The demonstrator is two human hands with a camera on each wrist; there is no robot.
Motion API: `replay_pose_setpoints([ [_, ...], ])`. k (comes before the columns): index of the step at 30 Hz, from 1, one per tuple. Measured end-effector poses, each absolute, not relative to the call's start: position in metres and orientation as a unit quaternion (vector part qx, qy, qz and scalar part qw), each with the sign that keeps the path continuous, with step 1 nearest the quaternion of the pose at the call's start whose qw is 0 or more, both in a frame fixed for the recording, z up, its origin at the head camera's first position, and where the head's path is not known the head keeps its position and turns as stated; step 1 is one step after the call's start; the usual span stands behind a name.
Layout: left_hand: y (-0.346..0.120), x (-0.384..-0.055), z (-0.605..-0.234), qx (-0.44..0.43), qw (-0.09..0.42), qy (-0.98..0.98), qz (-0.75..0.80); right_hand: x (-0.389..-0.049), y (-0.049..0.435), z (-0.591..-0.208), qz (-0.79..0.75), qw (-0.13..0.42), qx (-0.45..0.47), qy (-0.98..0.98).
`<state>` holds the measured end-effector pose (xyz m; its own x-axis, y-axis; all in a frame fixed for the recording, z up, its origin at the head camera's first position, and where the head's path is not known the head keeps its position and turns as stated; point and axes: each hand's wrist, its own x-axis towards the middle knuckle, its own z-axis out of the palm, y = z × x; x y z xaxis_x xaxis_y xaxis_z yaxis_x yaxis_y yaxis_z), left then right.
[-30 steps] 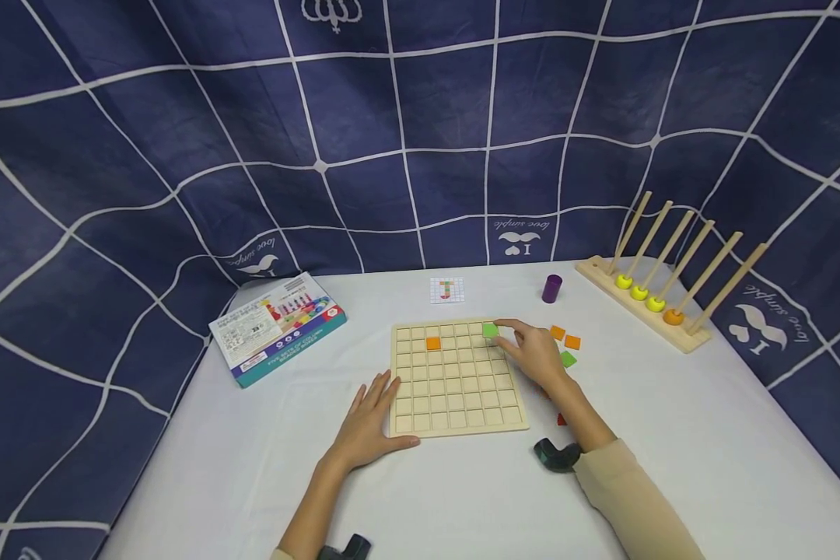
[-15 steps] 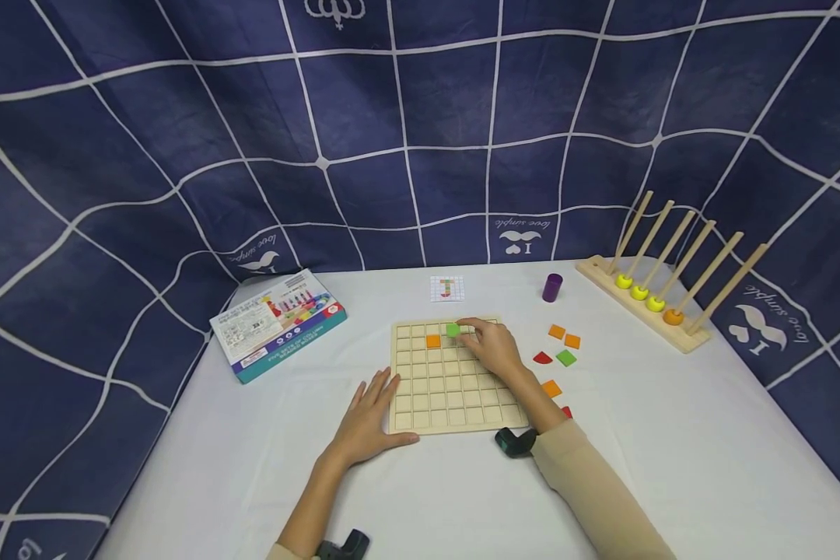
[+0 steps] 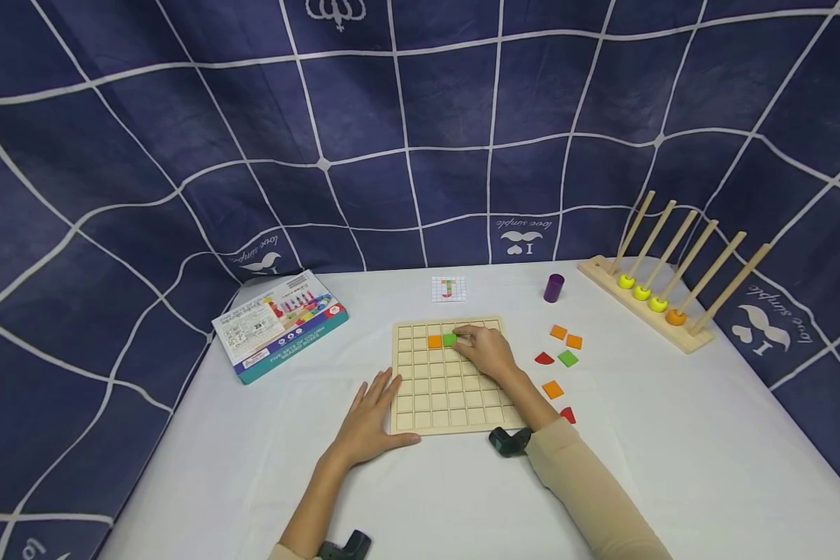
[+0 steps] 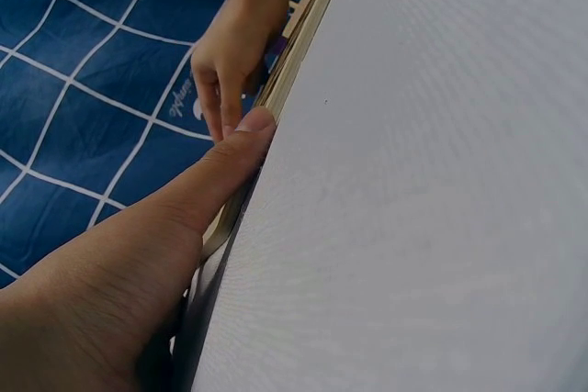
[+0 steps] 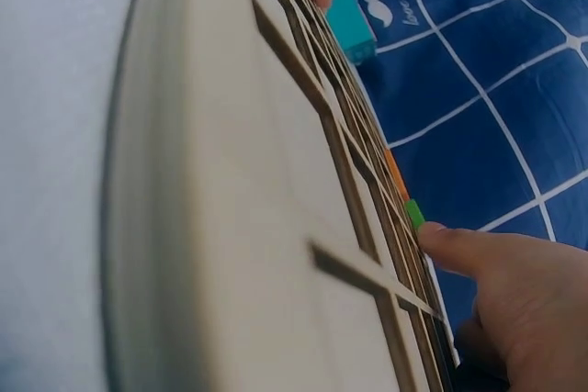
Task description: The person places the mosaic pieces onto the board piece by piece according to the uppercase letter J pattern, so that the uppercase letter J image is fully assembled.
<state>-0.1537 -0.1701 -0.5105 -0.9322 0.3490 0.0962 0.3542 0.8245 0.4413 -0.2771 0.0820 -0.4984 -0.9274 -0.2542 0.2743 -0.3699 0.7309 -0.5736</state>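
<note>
A wooden grid board (image 3: 429,400) lies flat on the table. In its upper part an orange square tile (image 3: 435,341) sits in a cell. Just right of it, my right hand (image 3: 486,351) pinches a green square tile (image 3: 449,340) at the board's surface; the right wrist view shows the thumb against this green tile (image 5: 415,214). My left hand (image 3: 365,424) rests at the board's lower left corner, fingers spread along the left edge. In the left wrist view its thumb (image 4: 225,167) lies along the board's front edge. The right hand covers some cells.
Loose orange tiles (image 3: 553,389), a green tile (image 3: 568,358) and red quarter-round pieces (image 3: 544,358) lie right of the board. Behind it are a small card with a J pattern (image 3: 449,289) and a purple cup (image 3: 554,288). A box (image 3: 280,325) stands left, a peg rack (image 3: 647,305) right.
My right hand has carried the green tile leftward across the board's top rows and slightly toward me, beside the orange tile. The left hand has stayed in place.
</note>
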Motion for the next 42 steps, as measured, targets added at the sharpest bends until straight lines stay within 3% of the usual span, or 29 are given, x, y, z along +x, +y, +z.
replay_pose_setpoints([
  [19, -0.169, -0.153, -0.510, -0.181, 0.005, -0.956, -0.229, -0.269, 0.092, -0.497, 0.353, 0.082, 0.177, -0.915],
  [32, -0.170, -0.153, -0.511, -0.181, 0.011, -0.956, -0.232, -0.252, 0.161, -0.479, 0.345, 0.142, 0.160, -0.914],
  [42, -0.170, -0.152, -0.511, -0.180, 0.008, -0.957, -0.229, -0.252, 0.222, -0.481, 0.324, 0.211, 0.083, -0.918],
])
